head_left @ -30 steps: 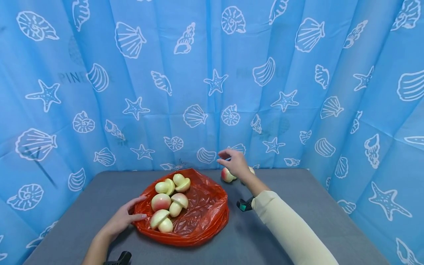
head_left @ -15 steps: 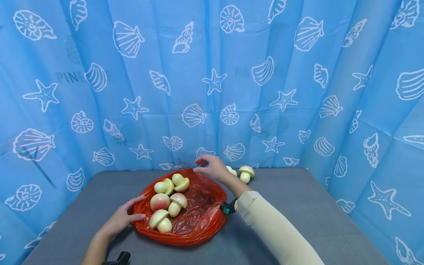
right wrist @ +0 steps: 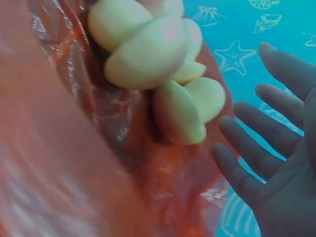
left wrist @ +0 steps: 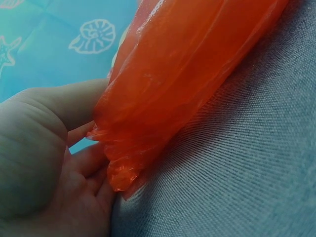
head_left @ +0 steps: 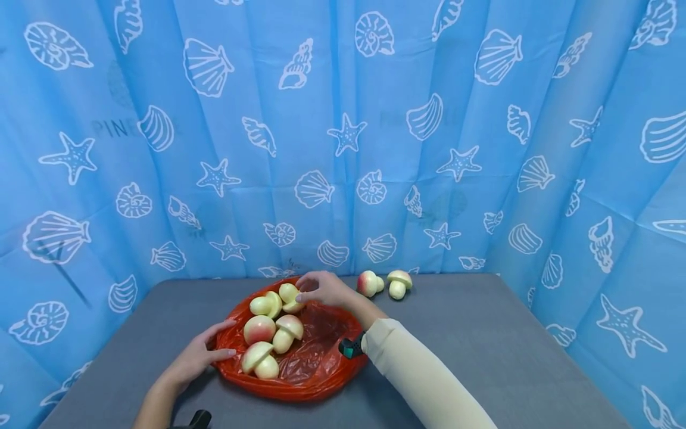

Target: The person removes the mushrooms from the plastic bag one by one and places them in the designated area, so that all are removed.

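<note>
A red plastic bag (head_left: 316,388) lies spread wide with several cream, pink-tinged toy mushrooms (head_left: 259,329) inside, grouped on its left side. My left hand (head_left: 194,356) holds the bag's left edge, its thumb and fingers around the gathered rim in the left wrist view. Over the bag's far side hovers my right hand (head_left: 328,288), just right of a mushroom (head_left: 289,294) at the back of the group. In the right wrist view its fingers (right wrist: 261,131) are spread and nearly straight, with nothing between them and a gap to the closest mushroom (right wrist: 180,113).
Two more mushrooms lie on the grey table (head_left: 461,345) near its back edge: one with a pink cap (head_left: 367,283) on its side, one upright (head_left: 398,285). A blue shell-print curtain (head_left: 343,149) hangs right behind the table.
My right hand has swung left from above the two mushrooms at the back to over the bag, uncovering them. My left hand has stayed at the bag's edge.
</note>
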Tool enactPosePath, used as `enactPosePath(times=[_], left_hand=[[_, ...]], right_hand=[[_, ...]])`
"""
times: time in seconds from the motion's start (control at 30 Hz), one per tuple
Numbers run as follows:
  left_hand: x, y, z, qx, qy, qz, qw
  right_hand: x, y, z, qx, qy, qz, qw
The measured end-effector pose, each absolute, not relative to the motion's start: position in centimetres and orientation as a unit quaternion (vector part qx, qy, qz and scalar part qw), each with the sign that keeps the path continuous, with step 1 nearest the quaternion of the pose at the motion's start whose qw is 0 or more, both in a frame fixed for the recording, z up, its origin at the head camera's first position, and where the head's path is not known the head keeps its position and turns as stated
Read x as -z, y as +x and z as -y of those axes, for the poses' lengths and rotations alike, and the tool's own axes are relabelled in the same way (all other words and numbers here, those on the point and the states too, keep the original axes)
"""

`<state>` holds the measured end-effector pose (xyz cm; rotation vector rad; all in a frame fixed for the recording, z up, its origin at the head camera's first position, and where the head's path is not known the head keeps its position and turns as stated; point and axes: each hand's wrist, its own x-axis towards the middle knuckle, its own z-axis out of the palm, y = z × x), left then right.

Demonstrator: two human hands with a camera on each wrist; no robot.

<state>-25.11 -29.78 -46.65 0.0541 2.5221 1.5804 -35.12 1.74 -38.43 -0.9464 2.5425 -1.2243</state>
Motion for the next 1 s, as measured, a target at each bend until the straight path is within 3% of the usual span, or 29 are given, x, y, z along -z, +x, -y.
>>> enactPosePath(times=[0.6,1.0], left_hand=[[46.8,-25.1,29.7,-0.533,0.02,-0.842,0.082],[46.7,-25.2,29.7,-0.533,0.019,-0.842,0.083]], right_hand=[[41.1,-33.9,0.5,0.357,-0.342,-0.851,0.177],[41.4,-33.7,0.5,0.327,-0.349,-0.861,0.175]])
